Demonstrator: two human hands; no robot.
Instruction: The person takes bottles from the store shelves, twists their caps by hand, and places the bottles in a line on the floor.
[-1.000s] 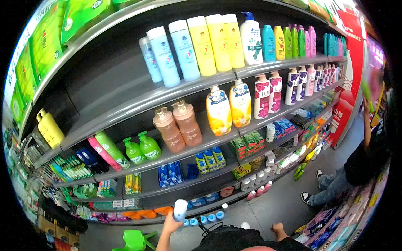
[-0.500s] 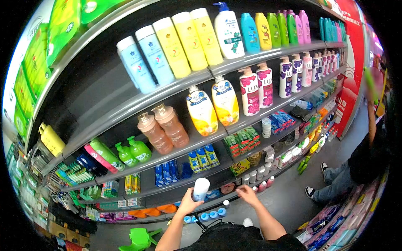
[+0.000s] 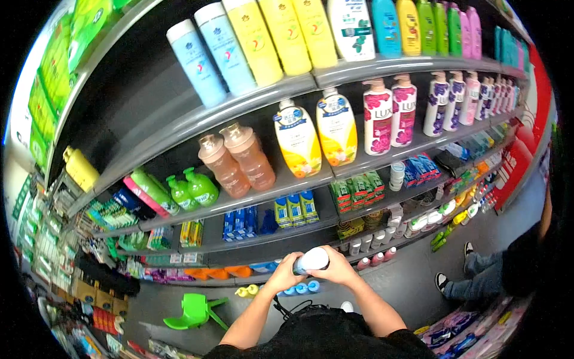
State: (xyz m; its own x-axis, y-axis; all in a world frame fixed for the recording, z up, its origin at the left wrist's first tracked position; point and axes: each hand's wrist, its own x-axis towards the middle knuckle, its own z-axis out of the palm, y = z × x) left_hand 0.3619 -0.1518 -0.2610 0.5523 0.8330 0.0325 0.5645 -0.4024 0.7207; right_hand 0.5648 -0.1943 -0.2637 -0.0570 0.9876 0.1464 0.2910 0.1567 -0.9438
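Observation:
A bottle with a white cap (image 3: 314, 259) is between my two hands, low in front of the shelves. My left hand (image 3: 286, 275) is wrapped round its left side, where a bit of blue shows. The fingers of my right hand (image 3: 336, 267) close on its right side, near the cap. Above, light blue bottles (image 3: 197, 64) and yellow bottles (image 3: 254, 42) stand on the upper shelf. Two white and yellow pump bottles (image 3: 298, 139) and two brownish-pink bottles (image 3: 248, 157) are on the shelf below.
A green plastic stool (image 3: 195, 311) is on the floor at the lower left. Another person (image 3: 478, 272) in jeans and dark clothing stands at the right. Blue-topped bottles (image 3: 302, 288) are on the floor beyond my hands. Stacked packages (image 3: 466, 329) fill the lower right.
My right hand has come up from the right and taken hold of the bottle in my left hand. Both hands are now together. The view has shifted, and the upper shelf sits higher.

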